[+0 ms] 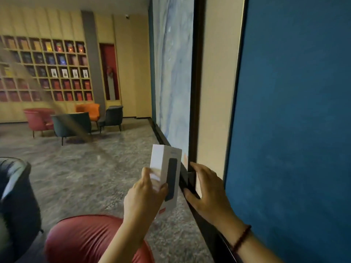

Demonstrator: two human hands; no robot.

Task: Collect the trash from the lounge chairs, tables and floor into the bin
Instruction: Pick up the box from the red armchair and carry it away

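Grey speckled floor point(85, 177). Red chair point(39, 118), dark green chair point(72, 122), orange chair point(90, 111) and dark grey chair point(113, 115) stand near shelf wall point(47, 71). Black bin point(17, 202) and red seat point(85, 240) stand well apart from it.

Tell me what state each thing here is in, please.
White box: roughly upright, looks closed, held off the floor.
Left hand: grip curled round the box.
Right hand: fingers straight, holding nothing.
Far lounge chairs: upright, nobody seated.
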